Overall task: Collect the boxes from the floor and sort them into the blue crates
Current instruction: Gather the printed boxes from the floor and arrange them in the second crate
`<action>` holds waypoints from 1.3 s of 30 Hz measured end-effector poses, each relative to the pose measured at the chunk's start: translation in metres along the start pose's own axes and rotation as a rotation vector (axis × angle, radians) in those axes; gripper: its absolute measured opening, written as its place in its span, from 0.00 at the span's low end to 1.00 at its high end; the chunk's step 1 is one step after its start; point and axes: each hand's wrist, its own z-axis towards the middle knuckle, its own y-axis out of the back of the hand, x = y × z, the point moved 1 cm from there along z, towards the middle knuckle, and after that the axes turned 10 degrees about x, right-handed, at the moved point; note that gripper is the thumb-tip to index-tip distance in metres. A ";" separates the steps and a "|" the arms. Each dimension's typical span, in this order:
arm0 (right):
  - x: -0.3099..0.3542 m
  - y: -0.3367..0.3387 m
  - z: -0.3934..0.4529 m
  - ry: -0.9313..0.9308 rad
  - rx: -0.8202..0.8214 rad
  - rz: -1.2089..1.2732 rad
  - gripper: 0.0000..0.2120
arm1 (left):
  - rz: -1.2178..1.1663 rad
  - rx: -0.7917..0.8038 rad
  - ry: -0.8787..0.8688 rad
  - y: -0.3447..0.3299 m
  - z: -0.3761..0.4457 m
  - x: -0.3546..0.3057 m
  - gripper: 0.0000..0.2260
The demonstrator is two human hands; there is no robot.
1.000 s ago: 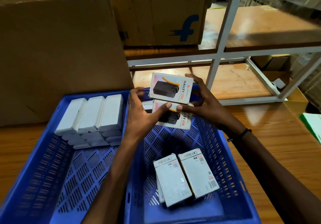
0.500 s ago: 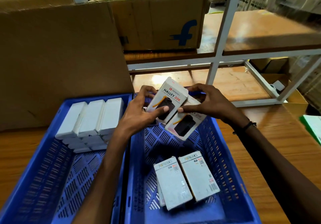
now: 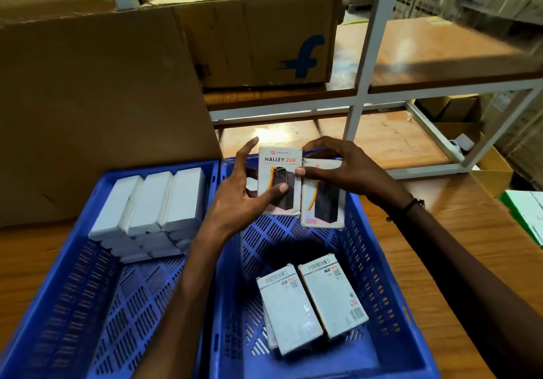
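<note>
Two blue crates sit side by side on a wooden table [image 3: 470,231]: left crate [image 3: 88,305] and right crate [image 3: 361,261], walls touching. Both hands work over the far end of the right crate. Left hand [image 3: 235,199] grips the Halley 20K box [image 3: 280,173], thumb pressed across its printed front, index finger extended upward past the box's left edge, remaining fingers behind it and hidden. Box is upright, front face toward the camera. Right hand [image 3: 343,170] pinches a second printed box [image 3: 323,199] from above, thumb tip at the seam where the two boxes meet, fingers curled over its top edge. Second box stands just right of the first, edges touching, and sits slightly lower. Whether either box rests on the crate floor: cannot tell. Near end of right crate: two grey Portronics boxes [image 3: 311,299] lying flat side by side, backs up, with at least one more box partly visible beneath them. Left crate, far corner: a stack of plain white boxes [image 3: 150,208], three across, several layers deep. Behind the crates: a large cardboard carton [image 3: 94,108] on the left and a carton with a blue logo [image 3: 258,34] on a white-framed shelf [image 3: 364,79].
</note>
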 end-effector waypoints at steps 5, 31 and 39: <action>-0.010 0.000 0.003 -0.052 0.128 0.253 0.21 | 0.008 0.024 0.057 -0.005 0.002 0.003 0.40; -0.025 -0.009 -0.010 -0.074 -0.075 0.595 0.20 | -0.354 -0.075 0.076 -0.003 -0.001 0.003 0.29; -0.036 -0.004 -0.001 -0.118 0.039 0.604 0.25 | -0.314 -0.078 0.090 -0.001 0.008 0.011 0.28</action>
